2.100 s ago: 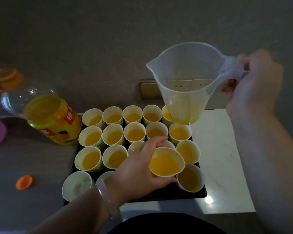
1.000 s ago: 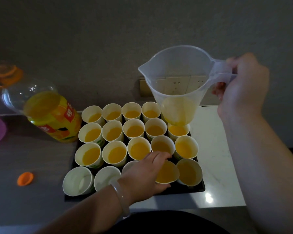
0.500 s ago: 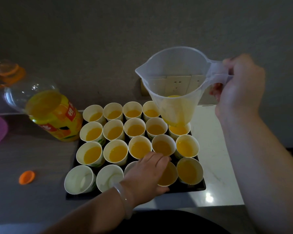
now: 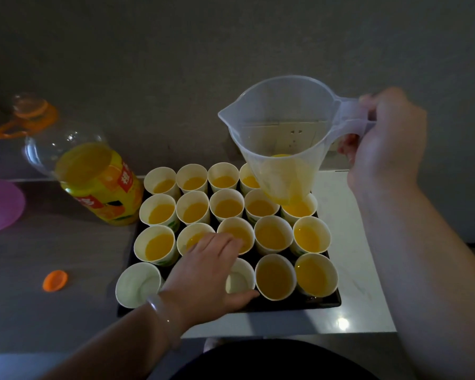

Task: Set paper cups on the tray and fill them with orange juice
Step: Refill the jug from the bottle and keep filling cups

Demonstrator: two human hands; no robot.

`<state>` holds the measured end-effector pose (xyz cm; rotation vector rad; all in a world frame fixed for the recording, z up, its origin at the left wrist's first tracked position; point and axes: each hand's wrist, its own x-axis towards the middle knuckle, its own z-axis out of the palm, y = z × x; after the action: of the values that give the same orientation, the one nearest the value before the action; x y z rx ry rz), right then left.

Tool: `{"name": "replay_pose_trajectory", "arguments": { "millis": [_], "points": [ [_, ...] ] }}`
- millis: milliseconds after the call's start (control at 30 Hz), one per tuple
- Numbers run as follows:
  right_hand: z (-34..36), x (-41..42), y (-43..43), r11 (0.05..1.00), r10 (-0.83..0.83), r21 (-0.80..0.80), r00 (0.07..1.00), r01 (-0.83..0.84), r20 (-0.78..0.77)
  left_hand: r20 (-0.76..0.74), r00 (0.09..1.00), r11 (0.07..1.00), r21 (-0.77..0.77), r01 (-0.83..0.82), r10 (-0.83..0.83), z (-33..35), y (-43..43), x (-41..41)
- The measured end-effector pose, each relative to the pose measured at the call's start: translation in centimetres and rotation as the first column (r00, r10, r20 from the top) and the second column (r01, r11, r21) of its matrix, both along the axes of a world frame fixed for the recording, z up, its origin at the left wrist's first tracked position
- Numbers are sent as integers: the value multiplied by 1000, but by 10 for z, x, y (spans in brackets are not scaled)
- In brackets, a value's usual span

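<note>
Standing in close rows on a black tray in the lower middle of the frame, the paper cups mostly hold orange juice. Every cup that shows in the three back rows has juice in it, partly filled. In the front row the left-end cup is empty, the next is hidden under the left hand, the third cup is empty, and the two at the right hold juice.

The left hand lies low over the front rows with its fingers stretched out loosely and the thumb spread wide. The third cup sits in the gap between thumb and fingers; I cannot tell whether the hand touches it. A pale bracelet circles that wrist.

The right hand is wrapped round the handle of a clear plastic jug. It holds the jug roughly upright above the tray's back right corner, spout to the left, with juice only in the bottom.

A big clear bottle stands just beside the tray at the left, juice up to about the top of its label. Its orange cap lies on the counter at lower left.

The label is yellow and orange with red patches bearing white characters, too blurred to read.
</note>
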<state>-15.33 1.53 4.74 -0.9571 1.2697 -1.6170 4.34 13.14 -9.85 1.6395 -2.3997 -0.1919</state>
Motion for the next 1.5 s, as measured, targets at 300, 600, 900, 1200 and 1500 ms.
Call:
{"name": "replay_pose_trajectory", "arguments": {
  "millis": [300, 600, 900, 1200, 1500],
  "points": [
    [2, 14, 2, 1000, 11, -19, 998, -10, 63, 202, 979, 998, -68, -18, 31, -8, 8, 12],
    [0, 25, 4, 1000, 12, 1, 1000, -12, 14, 161, 987, 1000, -24, 3, 1, -10, 9, 12],
    [-1, 33, 3, 998, -50, 38, 998, 51, -28, -126, 991, 999, -40, 33, -38, 0, 10, 24],
    [4, 30, -7, 999, -19, -42, 995, 15, -93, -476, 876, 987, -86, -132, 76, 41, -11, 46],
    [20, 37, -14, 960, 70, -234, 937, -157, -342, -409, 887, 959, -85, -271, 214, 73, -45, 69]
  ]
}}
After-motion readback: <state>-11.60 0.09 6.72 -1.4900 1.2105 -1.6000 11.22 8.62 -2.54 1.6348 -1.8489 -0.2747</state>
